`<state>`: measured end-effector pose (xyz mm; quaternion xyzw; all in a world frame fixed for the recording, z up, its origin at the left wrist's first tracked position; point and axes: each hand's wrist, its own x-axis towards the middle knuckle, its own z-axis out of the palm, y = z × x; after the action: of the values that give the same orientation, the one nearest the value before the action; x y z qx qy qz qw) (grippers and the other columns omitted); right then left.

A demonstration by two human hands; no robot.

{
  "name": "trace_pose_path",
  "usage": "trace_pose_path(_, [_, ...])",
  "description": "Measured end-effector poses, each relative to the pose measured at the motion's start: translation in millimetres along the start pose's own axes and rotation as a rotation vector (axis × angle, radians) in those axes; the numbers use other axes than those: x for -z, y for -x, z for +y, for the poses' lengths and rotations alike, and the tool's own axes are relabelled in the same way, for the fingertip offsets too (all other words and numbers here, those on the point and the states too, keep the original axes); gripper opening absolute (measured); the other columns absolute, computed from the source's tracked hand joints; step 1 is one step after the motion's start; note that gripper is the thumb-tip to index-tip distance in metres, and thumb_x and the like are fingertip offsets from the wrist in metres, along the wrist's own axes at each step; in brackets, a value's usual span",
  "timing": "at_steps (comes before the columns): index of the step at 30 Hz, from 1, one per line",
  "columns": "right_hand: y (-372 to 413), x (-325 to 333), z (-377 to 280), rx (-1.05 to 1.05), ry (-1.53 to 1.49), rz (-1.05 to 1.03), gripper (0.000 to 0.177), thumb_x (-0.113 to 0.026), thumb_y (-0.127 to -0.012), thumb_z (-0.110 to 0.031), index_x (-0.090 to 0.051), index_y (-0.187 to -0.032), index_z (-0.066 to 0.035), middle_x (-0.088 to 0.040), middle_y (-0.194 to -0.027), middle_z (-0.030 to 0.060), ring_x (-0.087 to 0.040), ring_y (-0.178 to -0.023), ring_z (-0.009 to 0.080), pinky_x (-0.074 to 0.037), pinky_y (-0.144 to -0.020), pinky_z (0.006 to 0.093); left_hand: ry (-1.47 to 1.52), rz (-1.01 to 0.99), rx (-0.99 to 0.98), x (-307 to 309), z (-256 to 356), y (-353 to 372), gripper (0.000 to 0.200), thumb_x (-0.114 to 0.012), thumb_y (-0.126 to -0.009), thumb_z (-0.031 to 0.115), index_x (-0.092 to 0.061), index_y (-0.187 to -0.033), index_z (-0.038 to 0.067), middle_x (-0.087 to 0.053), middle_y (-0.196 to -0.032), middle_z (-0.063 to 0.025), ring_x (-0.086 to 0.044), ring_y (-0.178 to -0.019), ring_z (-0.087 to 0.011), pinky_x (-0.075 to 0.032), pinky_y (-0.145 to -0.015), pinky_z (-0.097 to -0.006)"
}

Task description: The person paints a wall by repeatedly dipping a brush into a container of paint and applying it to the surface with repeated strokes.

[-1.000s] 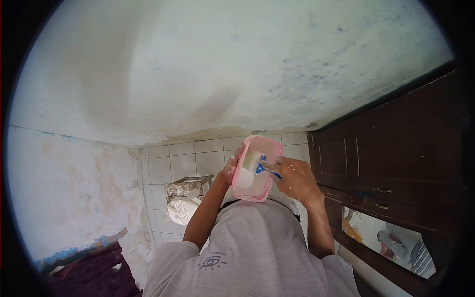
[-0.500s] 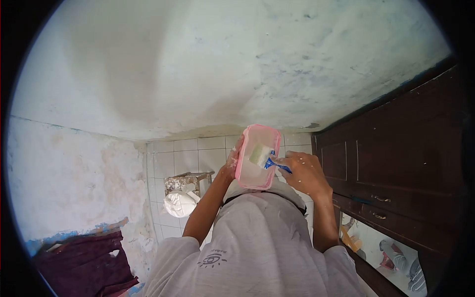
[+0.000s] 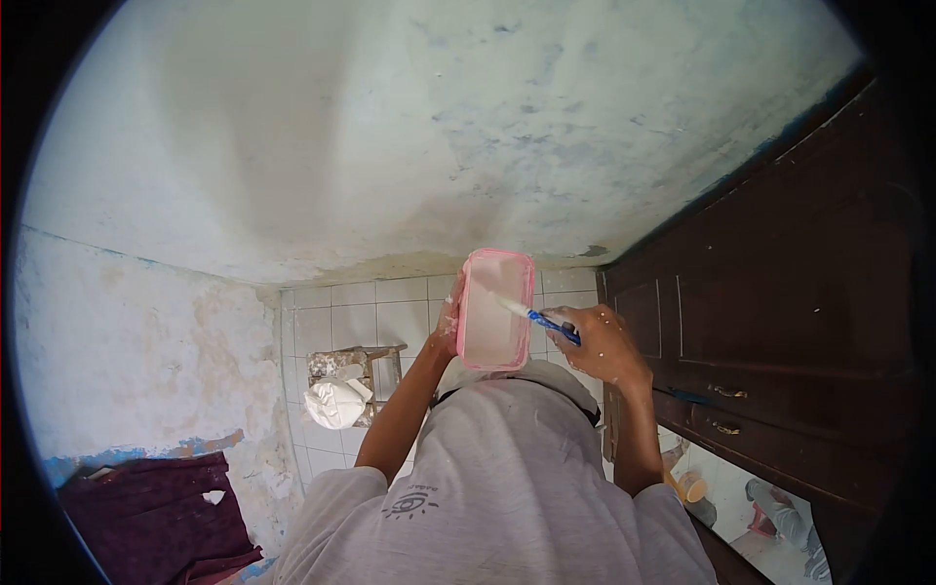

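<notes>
My left hand [image 3: 451, 317] is wrapped round the left side of a pink-rimmed plastic tub [image 3: 463, 341], held in front of my waist. Whitish liquid like paint [image 3: 490, 336] lies inside it. A paintbrush [image 3: 546, 319] with a blue handle is gripped in my right hand [image 3: 602, 346], at the tub's right side. Its pale bristles point left over the tub, seen edge-on. White specks dot the back of my right hand.
A patchy wall [image 3: 370, 146] rises ahead, with another at left. On the tiled floor [image 3: 400, 317] stands a paint-spattered stool [image 3: 336, 366] beside a white bag [image 3: 336, 403]. A dark wooden cabinet [image 3: 780, 312] lines the right. Dark cloth [image 3: 156, 522] hangs at lower left.
The brush has turned from flat-side up to edge-on, still over the tub. Tub and hands sit slightly further left in view, and the whole scene has shifted a little.
</notes>
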<state>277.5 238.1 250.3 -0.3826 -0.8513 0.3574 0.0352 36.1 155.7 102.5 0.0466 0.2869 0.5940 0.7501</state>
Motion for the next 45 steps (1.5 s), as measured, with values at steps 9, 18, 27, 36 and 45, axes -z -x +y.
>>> trace_pose_path(9, [12.4,-26.1,28.0,0.026,-0.301,0.016,0.026,-0.070,-0.092,-0.016,-0.070,-0.106,0.005,-0.073,-0.087,0.0217,-0.072,-0.079,0.0316,-0.055,-0.075,0.0408,0.035,0.019,0.039,4.0,-44.1,-13.7,0.083,-0.044,-0.096,0.074,-0.047,-0.151,0.013,-0.059,-0.142,-0.0124,-0.062,-0.124,-0.0286,-0.052,-0.107,-0.0484])
trace_pose_path(18, [15.8,-9.1,15.3,-0.085,-0.143,-0.048,0.027,-0.069,-0.093,-0.021,-0.070,-0.109,0.000,-0.072,-0.093,0.0236,-0.066,-0.093,0.0395,-0.051,-0.087,0.0457,0.037,0.039,0.139,33.8,-69.0,-22.0,0.085,-0.043,-0.095,0.076,-0.045,-0.152,0.013,-0.058,-0.143,-0.0126,-0.061,-0.125,-0.0293,-0.051,-0.108,-0.0488])
trace_pose_path(27, [14.4,19.6,13.3,-0.212,-0.398,-0.269,0.030,-0.069,-0.096,-0.026,-0.070,-0.110,0.001,-0.069,-0.076,0.0195,-0.067,-0.073,0.0361,-0.052,-0.079,0.0437,0.064,0.042,-0.061,-1.5,-54.7,1.9,0.083,-0.041,-0.097,0.075,-0.041,-0.154,0.015,-0.057,-0.141,-0.0088,-0.060,-0.124,-0.0251,-0.054,-0.103,-0.0478])
trace_pose_path(36, [-4.1,-24.3,45.8,0.013,-0.326,-0.188,0.029,-0.069,-0.097,-0.025,-0.068,-0.109,0.002,-0.059,-0.062,0.0128,-0.056,-0.054,0.0168,-0.045,-0.055,0.0351,0.229,0.251,-0.187,12.4,-54.5,7.5,0.075,-0.037,-0.103,0.065,-0.036,-0.157,0.013,-0.047,-0.152,-0.0072,-0.048,-0.135,-0.0267,-0.039,-0.114,-0.0467])
trace_pose_path(45, [-49.4,-82.1,52.2,-0.090,-0.994,-0.468,0.039,-0.054,-0.108,-0.037,-0.064,-0.103,0.000,-0.043,-0.062,-0.0017,-0.041,-0.053,0.0080,-0.035,-0.050,0.0281,0.412,0.731,-0.295,28.9,-24.6,49.3,0.067,-0.033,-0.109,0.055,-0.031,-0.160,0.012,-0.038,-0.163,-0.0057,-0.036,-0.147,-0.0283,-0.023,-0.124,-0.0456])
